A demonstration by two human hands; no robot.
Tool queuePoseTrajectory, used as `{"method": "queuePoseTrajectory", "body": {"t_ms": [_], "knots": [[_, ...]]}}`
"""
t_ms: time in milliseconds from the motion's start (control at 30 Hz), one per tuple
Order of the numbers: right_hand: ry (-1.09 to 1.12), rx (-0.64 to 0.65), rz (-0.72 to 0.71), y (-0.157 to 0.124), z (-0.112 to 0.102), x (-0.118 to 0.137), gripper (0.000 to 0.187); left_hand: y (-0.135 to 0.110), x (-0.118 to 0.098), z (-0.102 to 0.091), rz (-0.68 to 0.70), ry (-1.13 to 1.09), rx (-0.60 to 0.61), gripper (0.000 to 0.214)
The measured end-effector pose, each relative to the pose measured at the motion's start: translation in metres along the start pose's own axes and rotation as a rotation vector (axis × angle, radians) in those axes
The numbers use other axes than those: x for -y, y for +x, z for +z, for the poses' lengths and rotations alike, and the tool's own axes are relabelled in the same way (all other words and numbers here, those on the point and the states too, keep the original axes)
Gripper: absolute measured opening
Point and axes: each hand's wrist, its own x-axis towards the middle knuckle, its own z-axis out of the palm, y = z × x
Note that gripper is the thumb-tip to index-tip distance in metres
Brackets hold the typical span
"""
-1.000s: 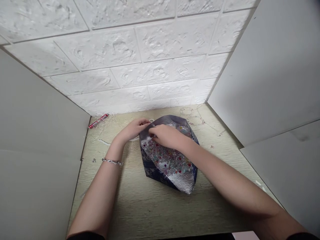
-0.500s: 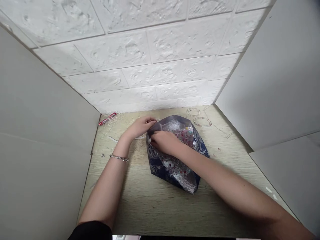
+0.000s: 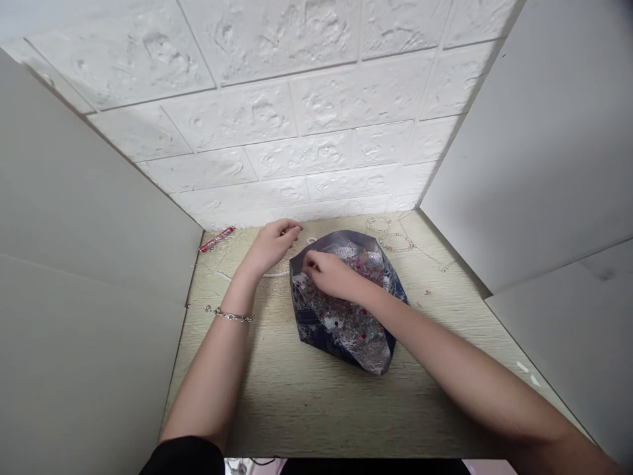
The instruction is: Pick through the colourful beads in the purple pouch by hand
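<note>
A blue patterned pouch with a silvery lining lies open in the middle of the table. Small multicoloured beads are heaped inside it. Over the pouch's left part, my right hand has thumb and fingers pinched together; anything between them is too small to make out. My left hand hovers just left of the pouch's upper edge, apart from it, fingers curled and tips together. What it may hold cannot be made out. Beneath my left wrist, a white strand runs across the table, partly hidden by the arm.
Two beaded rings with thin trailing thread lie at the back right. A red packet and clear tangled thread sit at the back left. White side panels and a brick-patterned wall enclose the table.
My left hand has come off the pouch's upper edge and risen slightly away to the left. My right hand has lifted a little from the beads, fingers pinched. The view has shifted slightly.
</note>
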Motion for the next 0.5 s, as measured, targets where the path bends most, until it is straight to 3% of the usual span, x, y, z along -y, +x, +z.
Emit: {"method": "queuePoseTrajectory", "body": {"t_ms": [133,167,233,300,333,400,500], "knots": [[0.54,-0.184,0.188,-0.006,-0.006,0.004,0.014,-0.011,-0.026,-0.003,-0.013,-0.057,-0.166,0.029],[0.661,-0.238,0.198,-0.009,-0.008,0.005,0.015,-0.015,-0.033,-0.003,-0.019,-0.07,-0.14,0.032],[0.815,-0.337,0.171,-0.016,-0.013,0.007,0.016,-0.023,-0.045,-0.002,-0.031,-0.081,0.046,0.039],[0.829,-0.413,0.122,-0.023,-0.017,0.008,0.017,-0.029,-0.052,0.001,-0.025,-0.061,0.285,0.038],[0.801,-0.442,0.103,-0.027,-0.019,0.009,0.017,-0.031,-0.054,0.004,-0.003,-0.048,0.348,0.037],[0.713,-0.496,0.088,-0.034,-0.022,0.01,0.017,-0.033,-0.054,0.011,0.037,-0.029,0.379,0.036],[0.598,-0.542,0.109,-0.043,-0.025,0.012,0.016,-0.031,-0.051,0.021,0.059,-0.034,0.312,0.036]]}}
